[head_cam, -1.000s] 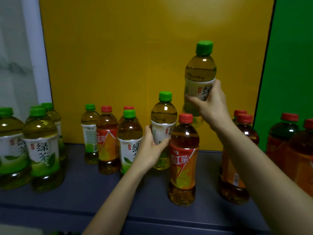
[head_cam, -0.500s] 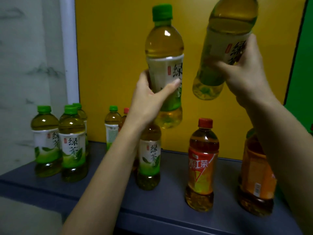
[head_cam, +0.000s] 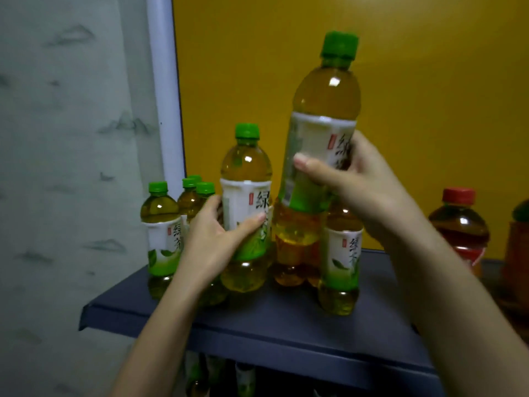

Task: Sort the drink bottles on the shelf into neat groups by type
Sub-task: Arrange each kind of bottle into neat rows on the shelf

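Two items being held over shelf (head_cam: 286, 325), left end.
Right hand (head_cam: 363, 184) is gripping the raised bottle (head_cam: 323, 110) round its label; left hand (head_cam: 211, 242) is gripping the lower bottle (head_cam: 246, 173), just beside the green-cap group (head_cam: 160, 224) standing at the shelf's left end.

The green-tea bottle high at centre (head_cam: 325, 116) has a green cap, yellow-green liquid and a white label fading to leaf green; the green-tea bottle left of centre (head_cam: 246, 179) looks alike. The red-capped bottle (head_cam: 459, 224) at right holds amber-brown liquid. The shelf (head_cam: 286, 330) is dark blue-grey, the back panel (head_cam: 429, 81) mustard yellow, the left wall (head_cam: 71, 138) pale grey-green with ink-wash mountains.
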`<control>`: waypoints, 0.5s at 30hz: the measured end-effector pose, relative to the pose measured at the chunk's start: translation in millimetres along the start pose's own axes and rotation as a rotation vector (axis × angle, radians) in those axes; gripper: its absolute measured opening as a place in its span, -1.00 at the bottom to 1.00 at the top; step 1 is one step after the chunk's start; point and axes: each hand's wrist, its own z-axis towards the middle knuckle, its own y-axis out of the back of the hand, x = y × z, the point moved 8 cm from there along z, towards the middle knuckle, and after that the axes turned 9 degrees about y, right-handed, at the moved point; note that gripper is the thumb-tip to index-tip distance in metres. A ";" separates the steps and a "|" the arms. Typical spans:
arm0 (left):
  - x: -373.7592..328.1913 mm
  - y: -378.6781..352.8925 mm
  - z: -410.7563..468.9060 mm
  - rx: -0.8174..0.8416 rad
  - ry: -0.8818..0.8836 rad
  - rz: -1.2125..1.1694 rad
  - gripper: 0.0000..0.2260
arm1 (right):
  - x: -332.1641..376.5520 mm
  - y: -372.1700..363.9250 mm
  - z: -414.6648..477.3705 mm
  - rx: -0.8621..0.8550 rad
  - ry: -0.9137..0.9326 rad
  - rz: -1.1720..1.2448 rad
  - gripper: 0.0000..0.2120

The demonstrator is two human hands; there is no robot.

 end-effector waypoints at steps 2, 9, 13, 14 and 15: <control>20.8 -1.8 -2.9 0.047 0.017 0.017 -0.60 | -21.1 -18.0 -18.8 -0.013 -0.046 -0.016 -0.50; 73.8 -13.9 -7.9 0.098 0.030 0.014 -0.59 | -84.1 -44.5 -69.9 -0.022 -0.226 -0.150 -0.52; 88.4 -17.8 -2.1 0.064 0.042 0.015 -0.61 | -106.2 -50.1 -83.8 -0.027 -0.274 -0.212 -0.52; 89.1 -18.9 -0.3 0.057 0.026 0.030 -0.59 | -108.2 -50.9 -84.7 -0.030 -0.269 -0.229 -0.52; 89.2 -20.0 1.5 0.047 0.011 0.051 -0.55 | -110.2 -51.6 -84.8 -0.033 -0.264 -0.251 -0.52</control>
